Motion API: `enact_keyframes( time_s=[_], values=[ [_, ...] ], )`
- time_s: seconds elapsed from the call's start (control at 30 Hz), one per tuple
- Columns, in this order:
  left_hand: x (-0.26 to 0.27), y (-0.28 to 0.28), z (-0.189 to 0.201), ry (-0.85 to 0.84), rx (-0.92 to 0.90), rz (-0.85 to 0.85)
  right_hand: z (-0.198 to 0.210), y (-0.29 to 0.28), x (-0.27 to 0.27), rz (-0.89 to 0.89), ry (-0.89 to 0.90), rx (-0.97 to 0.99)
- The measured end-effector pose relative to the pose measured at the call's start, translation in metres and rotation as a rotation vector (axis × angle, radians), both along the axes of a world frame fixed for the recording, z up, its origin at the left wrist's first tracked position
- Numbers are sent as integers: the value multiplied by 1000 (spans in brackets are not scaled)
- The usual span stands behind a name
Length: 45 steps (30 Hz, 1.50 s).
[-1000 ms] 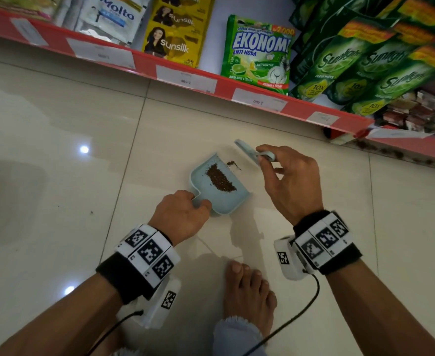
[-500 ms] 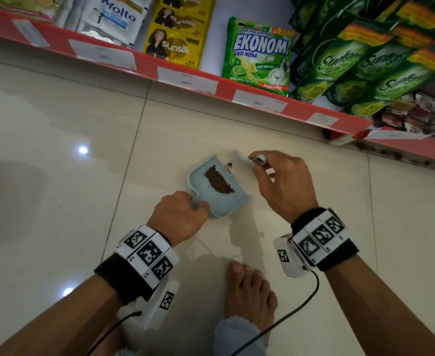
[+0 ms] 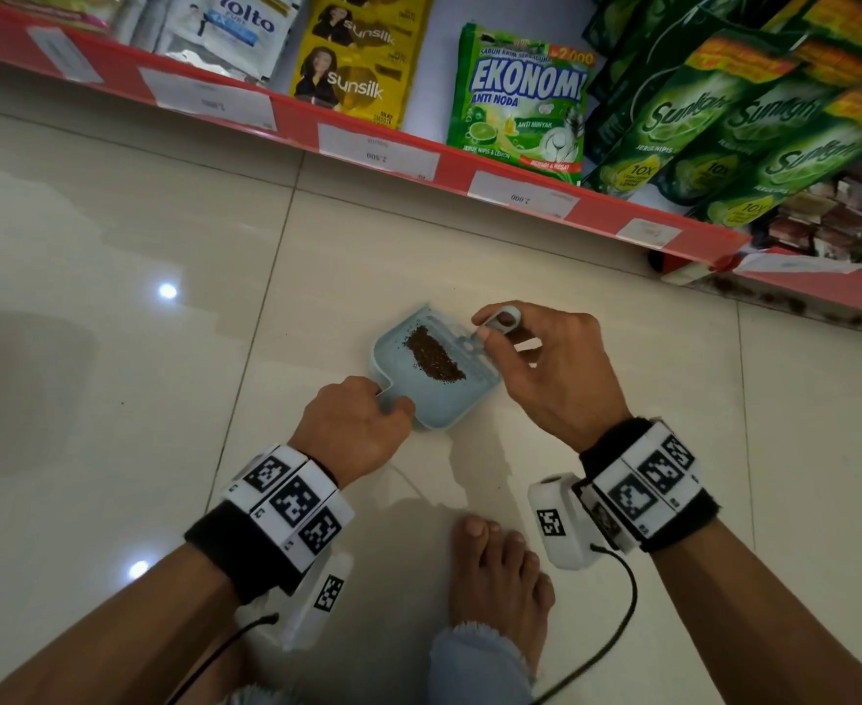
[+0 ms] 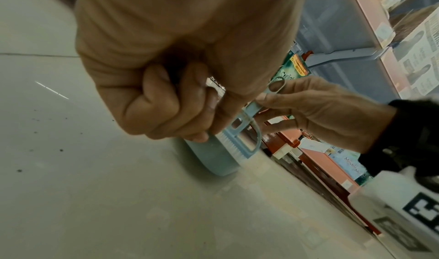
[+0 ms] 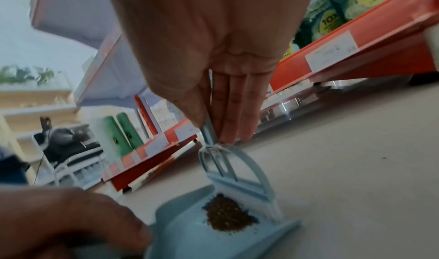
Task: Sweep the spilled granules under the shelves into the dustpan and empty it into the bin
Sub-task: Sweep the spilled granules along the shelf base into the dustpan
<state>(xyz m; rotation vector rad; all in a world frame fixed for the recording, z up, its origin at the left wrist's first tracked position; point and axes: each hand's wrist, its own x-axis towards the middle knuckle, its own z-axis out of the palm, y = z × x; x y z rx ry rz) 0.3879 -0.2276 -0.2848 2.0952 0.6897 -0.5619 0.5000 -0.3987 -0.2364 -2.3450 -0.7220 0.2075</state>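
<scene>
From the head view, the left hand (image 3: 352, 432) grips the handle of the pale blue dustpan (image 3: 431, 394) on the floor tiles (image 3: 113, 399), brown granules (image 3: 434, 356) heaped inside. In the left wrist view, its fingers (image 4: 164, 101) curl around the handle. In the right wrist view, the right hand (image 5: 213, 56) pinches the small brush (image 5: 234, 171), bristles on the pan's lip

Molto, Sunsilk, Ekonomi, Sunlight on shelf pouches (image 3: 518, 99)
</scene>
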Motion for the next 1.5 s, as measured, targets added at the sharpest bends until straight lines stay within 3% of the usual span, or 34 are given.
enact_keyframes(
  time_s=[0.1,0.27,0.4,0.57,0.73,0.8,1.0,1.13,1.3,1.5],
  values=[
    [-1,1,-1,-3,-11,8,4,-1,3,-69,-60,65],
    [-3,1,1,-21,-25,15,-1,-5,12,-108,-195,-111],
    [-3,1,4,-25,-34,27,-6,1,-8,-6,-76,-68],
    [-4,1,6,-36,-37,11,0,1,-12,-71,-19,114],
    [-4,1,4,-38,-29,12,0,-8,8,-142,-189,-91],
    [-4,1,2,-36,-23,13,-3,-6,4,-101,-162,-118],
    [-6,4,-3,-84,-6,35,2,2,-21,-1,53,50],
    [-14,7,-5,-183,-11,54,13,-5,3,-43,-60,115],
    [-31,16,-6,-241,-42,103,-1,-8,51,-82,-183,9],
    [-56,28,-5,-235,-43,154,-23,8,41,169,-160,-93]
  ],
)
